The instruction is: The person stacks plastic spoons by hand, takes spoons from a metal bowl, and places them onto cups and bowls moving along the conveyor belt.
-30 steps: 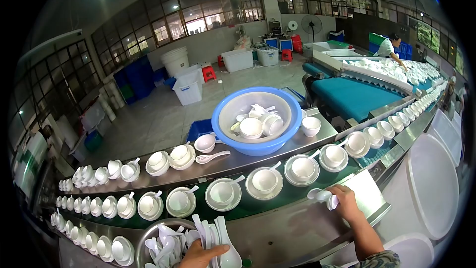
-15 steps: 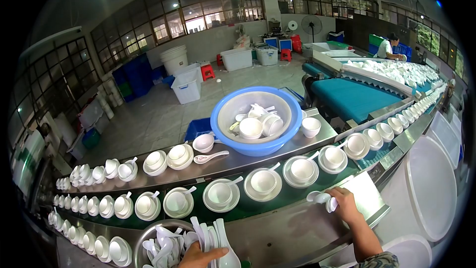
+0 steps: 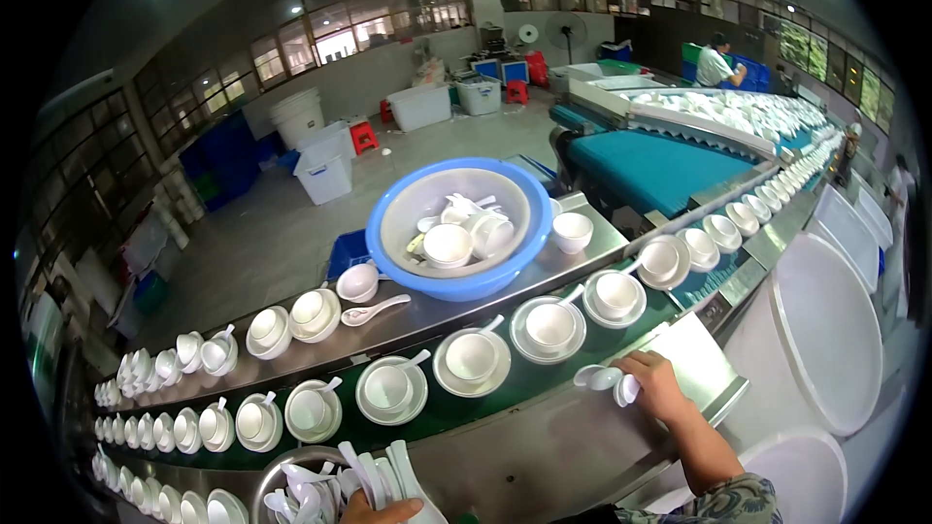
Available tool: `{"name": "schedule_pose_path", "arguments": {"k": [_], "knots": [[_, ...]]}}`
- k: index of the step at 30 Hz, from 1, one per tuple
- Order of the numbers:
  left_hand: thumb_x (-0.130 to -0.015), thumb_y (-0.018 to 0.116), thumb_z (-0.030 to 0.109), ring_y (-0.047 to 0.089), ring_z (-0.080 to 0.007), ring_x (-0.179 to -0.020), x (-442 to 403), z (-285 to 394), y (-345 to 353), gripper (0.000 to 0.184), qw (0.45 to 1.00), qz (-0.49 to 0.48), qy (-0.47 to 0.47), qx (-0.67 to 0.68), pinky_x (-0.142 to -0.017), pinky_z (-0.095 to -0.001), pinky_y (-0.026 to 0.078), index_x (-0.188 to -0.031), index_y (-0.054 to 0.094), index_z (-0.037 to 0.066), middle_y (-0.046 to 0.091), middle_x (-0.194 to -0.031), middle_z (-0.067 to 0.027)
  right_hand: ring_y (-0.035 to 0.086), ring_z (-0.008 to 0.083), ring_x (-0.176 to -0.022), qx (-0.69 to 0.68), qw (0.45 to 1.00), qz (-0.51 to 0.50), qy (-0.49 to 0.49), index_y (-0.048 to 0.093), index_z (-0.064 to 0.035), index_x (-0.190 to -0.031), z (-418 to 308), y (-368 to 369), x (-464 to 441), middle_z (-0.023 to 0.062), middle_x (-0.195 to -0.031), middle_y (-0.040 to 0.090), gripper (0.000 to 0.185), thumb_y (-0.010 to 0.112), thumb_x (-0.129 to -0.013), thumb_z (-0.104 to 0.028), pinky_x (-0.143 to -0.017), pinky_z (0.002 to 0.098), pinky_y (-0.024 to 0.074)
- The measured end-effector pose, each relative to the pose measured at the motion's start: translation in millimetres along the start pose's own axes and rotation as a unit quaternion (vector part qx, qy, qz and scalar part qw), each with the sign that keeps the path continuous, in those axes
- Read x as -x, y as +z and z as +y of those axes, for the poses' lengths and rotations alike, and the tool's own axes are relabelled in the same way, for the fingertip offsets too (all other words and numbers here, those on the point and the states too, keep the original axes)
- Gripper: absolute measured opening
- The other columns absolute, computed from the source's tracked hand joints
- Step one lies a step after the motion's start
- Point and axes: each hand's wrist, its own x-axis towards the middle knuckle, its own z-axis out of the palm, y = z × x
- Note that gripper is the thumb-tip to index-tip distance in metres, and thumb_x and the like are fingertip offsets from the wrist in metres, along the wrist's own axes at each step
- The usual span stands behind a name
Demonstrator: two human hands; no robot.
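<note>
- Left hand point(image 3: 381, 508): grasping several white spoons point(image 3: 390, 475) in a bunch, handles upward, thumb across them; located at the lower edge of the view, just beside a round metal bowl point(image 3: 260, 497).
- Metal bowl: holds a loose pile of white spoons point(image 3: 309, 497).
- Right hand point(image 3: 650, 380): fingers closed on a few white spoons point(image 3: 604, 379), rounded ends pointing left; held over the steel work surface point(image 3: 524, 456), near the green conveyor belt point(image 3: 525, 376).
- Green belt: carries a row of place settings; the nearer ones each show a small bowl point(image 3: 471, 357) on a wider dish, with a spoon alongside the bowl.
- Steel ledge point(image 3: 427, 318) behind the belt: bears a blue basin point(image 3: 427, 285) containing white bowls and spoons, a cup point(image 3: 573, 231) to its right, and a spoon with a marked bowl end point(image 3: 376, 311) lying to its left.
- Background, right: a co-worker point(image 3: 715, 66) stands behind a heap of white ware point(image 3: 728, 109) beyond the teal conveyor point(image 3: 646, 167).
</note>
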Motion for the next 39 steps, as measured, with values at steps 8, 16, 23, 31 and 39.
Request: {"name": "schedule_pose_path", "arguments": {"k": [8, 16, 23, 31, 39], "knots": [[-0.071, 0.066, 0.001, 0.061, -0.0228, -0.070, -1.7, -2.8, -0.7, 0.038, 0.999, -0.026, -0.007, -0.018, -0.060, -0.0331, 0.053, -0.103, 0.048, -0.008, 0.059, -0.085, -0.0142, 0.057, 0.0271, -0.072, 0.009, 1.000, 0.021, -0.009, 0.060, -0.0066, -0.092, 6.4, 1.1, 2.2, 0.0077, -0.082, 0.059, 0.036, 0.062, -0.056, -0.007, -0.065, 0.0355, 0.0436], [-0.071, 0.065, 0.002, 0.061, -0.0226, -0.072, -5.6, -6.6, -5.4, 0.039, 1.000, -0.020, 0.009, -0.007, -0.062, -0.0329, 0.053, -0.105, 0.047, -0.007, 0.058, -0.087, -0.0140, 0.057, 0.0261, -0.072, 0.015, 0.999, 0.030, -0.007, 0.060, -0.0067, -0.091, 4.4, 0.0, 2.2, 0.0070, -0.082, 0.060, 0.035, 0.063, -0.056, -0.007, -0.064, 0.0344, 0.0434], [-0.071, 0.065, 0.002, 0.061, -0.0225, -0.073, -4.6, -6.5, -4.8, 0.041, 1.000, -0.019, 0.012, 0.006, -0.063, -0.0327, 0.053, -0.106, 0.046, -0.006, 0.058, -0.088, -0.0138, 0.056, 0.0261, -0.070, 0.019, 1.000, 0.020, -0.001, 0.060, -0.0077, -0.090, 2.3, -1.2, 1.2, 0.0066, -0.080, 0.059, 0.034, 0.062, -0.056, -0.006, -0.063, 0.0344, 0.0430], [-0.071, 0.065, 0.002, 0.061, -0.0223, -0.075, -1.1, -3.8, -4.6, 0.043, 1.000, -0.011, 0.018, 0.023, -0.064, -0.0325, 0.053, -0.108, 0.045, -0.006, 0.058, -0.090, -0.0136, 0.056, 0.0258, -0.070, 0.020, 1.000, 0.014, 0.002, 0.060, -0.0090, -0.090, 3.5, 1.5, 0.3, 0.0055, -0.078, 0.059, 0.034, 0.062, -0.056, -0.007, -0.064, 0.0343, 0.0428], [-0.071, 0.064, 0.002, 0.060, -0.0222, -0.076, -1.0, -3.7, -4.9, 0.045, 0.999, 0.001, 0.023, 0.036, -0.065, -0.0323, 0.053, -0.110, 0.044, -0.005, 0.057, -0.091, -0.0134, 0.056, 0.0261, -0.069, 0.019, 1.000, 0.017, 0.003, 0.061, -0.0098, -0.088, 4.3, 3.9, 1.0, 0.0055, -0.076, 0.059, 0.034, 0.063, -0.055, -0.006, -0.062, 0.0342, 0.0430]]}}
